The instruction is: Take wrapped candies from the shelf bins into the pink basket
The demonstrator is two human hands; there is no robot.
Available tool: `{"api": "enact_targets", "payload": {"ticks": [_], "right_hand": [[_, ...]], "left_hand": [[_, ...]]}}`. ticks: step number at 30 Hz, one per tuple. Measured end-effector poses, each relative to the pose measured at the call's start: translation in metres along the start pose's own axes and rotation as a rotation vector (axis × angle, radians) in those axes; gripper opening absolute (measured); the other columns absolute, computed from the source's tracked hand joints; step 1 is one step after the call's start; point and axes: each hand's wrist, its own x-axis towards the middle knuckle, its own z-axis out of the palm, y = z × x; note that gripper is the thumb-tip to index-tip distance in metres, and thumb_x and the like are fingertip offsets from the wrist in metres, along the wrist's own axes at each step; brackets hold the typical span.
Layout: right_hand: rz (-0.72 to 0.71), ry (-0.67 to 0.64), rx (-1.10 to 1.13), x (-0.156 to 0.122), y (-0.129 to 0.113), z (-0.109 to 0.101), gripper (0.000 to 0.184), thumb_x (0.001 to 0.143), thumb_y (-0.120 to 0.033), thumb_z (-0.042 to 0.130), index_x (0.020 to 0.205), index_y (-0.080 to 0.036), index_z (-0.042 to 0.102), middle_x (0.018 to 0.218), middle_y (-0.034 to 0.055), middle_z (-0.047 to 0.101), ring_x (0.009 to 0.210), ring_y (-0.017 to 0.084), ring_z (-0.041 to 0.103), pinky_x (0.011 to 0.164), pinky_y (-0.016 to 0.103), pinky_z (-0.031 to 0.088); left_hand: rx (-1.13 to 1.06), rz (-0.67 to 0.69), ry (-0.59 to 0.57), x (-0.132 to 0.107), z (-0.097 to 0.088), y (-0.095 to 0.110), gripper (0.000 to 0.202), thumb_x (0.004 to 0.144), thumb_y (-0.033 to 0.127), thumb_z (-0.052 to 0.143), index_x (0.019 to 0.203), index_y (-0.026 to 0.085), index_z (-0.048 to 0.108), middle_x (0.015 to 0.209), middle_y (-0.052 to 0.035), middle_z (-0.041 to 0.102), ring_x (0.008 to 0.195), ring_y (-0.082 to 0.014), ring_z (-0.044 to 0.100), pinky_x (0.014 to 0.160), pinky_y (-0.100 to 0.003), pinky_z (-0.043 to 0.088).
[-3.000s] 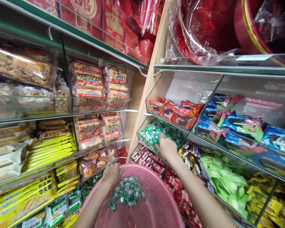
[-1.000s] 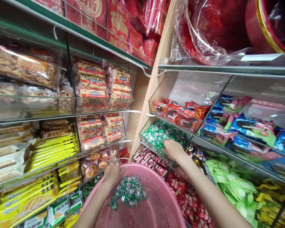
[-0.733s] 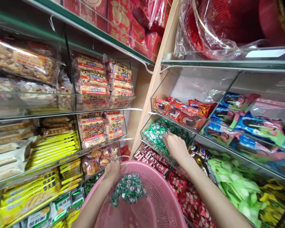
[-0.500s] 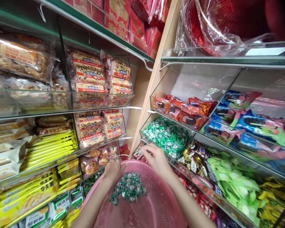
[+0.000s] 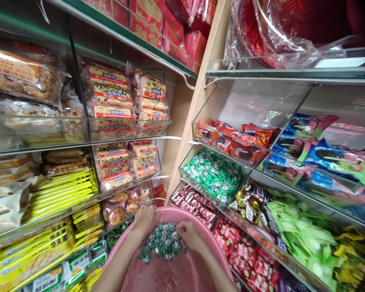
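Observation:
A round pink plastic basket with a mesh wall stands in front of me. My left hand is closed over its far left rim. Inside the basket lies a heap of green-wrapped candies. My right hand is within the basket at the right edge of this heap, its fingers curled together on candies there. The fingertips are partly hidden, so how many it holds does not show. Behind the basket, a clear bin is filled with loose green candies of the same look.
Red-and-white packets fill the bin below the green candies. Red cookie packs and light green packets sit on the right shelves. Rice-cake bars and yellow wafer packs line the left. A wooden post divides the shelves.
My right hand has moved down and left from beside the green candy bin into the basket, and its fingers have curled in. My left hand stays on the rim.

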Motion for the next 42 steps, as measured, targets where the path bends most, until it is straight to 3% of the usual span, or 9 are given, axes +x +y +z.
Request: {"api": "enact_targets", "payload": {"ticks": [8, 13, 16, 19, 22, 27, 31, 35, 42], "right_hand": [[0.006, 0.043, -0.086, -0.012, 0.000, -0.010, 0.016, 0.068, -0.008, 0.045, 0.055, -0.017, 0.049, 0.048, -0.0051, 0.046, 0.044, 0.008, 0.044, 0.044, 0.018, 0.030], [0.050, 0.085, -0.110, -0.012, 0.005, -0.008, 0.013, 0.074, -0.009, 0.041, 0.070, -0.018, 0.050, 0.052, -0.0053, 0.050, 0.043, 0.010, 0.049, 0.043, 0.019, 0.035], [0.001, 0.152, -0.308, -0.017, 0.003, -0.006, 0.014, 0.076, -0.009, 0.042, 0.078, -0.018, 0.053, 0.067, 0.0000, 0.060, 0.061, 0.015, 0.059, 0.057, 0.024, 0.042], [0.016, 0.187, -0.618, -0.024, -0.008, -0.006, 0.016, 0.080, -0.014, 0.045, 0.089, -0.017, 0.058, 0.090, 0.0085, 0.065, 0.088, 0.022, 0.060, 0.074, 0.029, 0.043], [0.059, 0.162, -0.777, -0.031, -0.034, -0.011, 0.023, 0.084, -0.019, 0.044, 0.100, -0.016, 0.059, 0.097, 0.0118, 0.065, 0.095, 0.025, 0.059, 0.076, 0.031, 0.041], [-0.139, 0.223, -0.726, -0.044, -0.122, -0.056, 0.026, 0.089, -0.031, 0.038, 0.086, -0.022, 0.063, 0.077, 0.0062, 0.067, 0.075, 0.020, 0.062, 0.063, 0.026, 0.037], [-0.216, 0.439, -0.861, -0.032, -0.178, -0.112, 0.025, 0.090, -0.033, 0.037, 0.092, -0.021, 0.060, 0.080, 0.0067, 0.066, 0.076, 0.019, 0.062, 0.062, 0.025, 0.035], [-0.020, 0.446, -1.065, 0.000, -0.182, -0.142, 0.024, 0.082, -0.028, 0.052, 0.103, -0.016, 0.056, 0.096, 0.0127, 0.064, 0.090, 0.023, 0.061, 0.067, 0.027, 0.039], [0.099, 0.346, -1.039, 0.018, -0.170, -0.144, 0.029, 0.074, -0.021, 0.058, 0.102, -0.015, 0.056, 0.105, 0.0146, 0.061, 0.097, 0.026, 0.059, 0.070, 0.030, 0.041]], "left_hand": [[-0.008, 0.037, -0.011, 0.000, -0.005, 0.011, 0.041, 0.087, 0.047, 0.035, 0.098, 0.017, 0.061, 0.097, -0.0139, 0.066, 0.094, -0.0283, 0.061, 0.077, -0.036, 0.045], [-0.002, 0.056, -0.001, -0.001, -0.004, 0.013, 0.038, 0.087, 0.043, 0.036, 0.096, 0.017, 0.062, 0.096, -0.0136, 0.066, 0.094, -0.0278, 0.061, 0.078, -0.036, 0.045], [-0.006, 0.051, -0.002, -0.002, -0.003, 0.013, 0.039, 0.087, 0.044, 0.036, 0.097, 0.017, 0.062, 0.096, -0.0139, 0.066, 0.093, -0.0282, 0.061, 0.077, -0.036, 0.045], [-0.001, 0.046, -0.002, -0.001, -0.001, 0.011, 0.040, 0.087, 0.045, 0.035, 0.098, 0.016, 0.061, 0.096, -0.0144, 0.066, 0.093, -0.0288, 0.061, 0.076, -0.036, 0.045], [0.000, 0.053, 0.012, 0.004, 0.003, 0.008, 0.039, 0.087, 0.044, 0.036, 0.100, 0.017, 0.061, 0.098, -0.0149, 0.066, 0.094, -0.0288, 0.061, 0.077, -0.037, 0.045], [-0.030, 0.038, 0.032, 0.008, 0.008, 0.000, 0.039, 0.087, 0.046, 0.034, 0.096, 0.018, 0.060, 0.094, -0.0127, 0.067, 0.095, -0.0276, 0.061, 0.078, -0.036, 0.045], [-0.021, 0.007, 0.009, 0.003, 0.004, -0.005, 0.040, 0.089, 0.045, 0.032, 0.099, 0.017, 0.059, 0.097, -0.0126, 0.066, 0.097, -0.0266, 0.060, 0.079, -0.035, 0.045], [-0.027, -0.020, -0.005, -0.002, 0.001, -0.010, 0.041, 0.089, 0.045, 0.033, 0.105, 0.017, 0.058, 0.103, -0.0125, 0.065, 0.101, -0.0272, 0.058, 0.083, -0.036, 0.044], [-0.070, -0.024, 0.006, -0.004, 0.004, -0.014, 0.039, 0.088, 0.045, 0.035, 0.103, 0.018, 0.059, 0.104, -0.0122, 0.065, 0.103, -0.0261, 0.058, 0.084, -0.033, 0.043]]}}
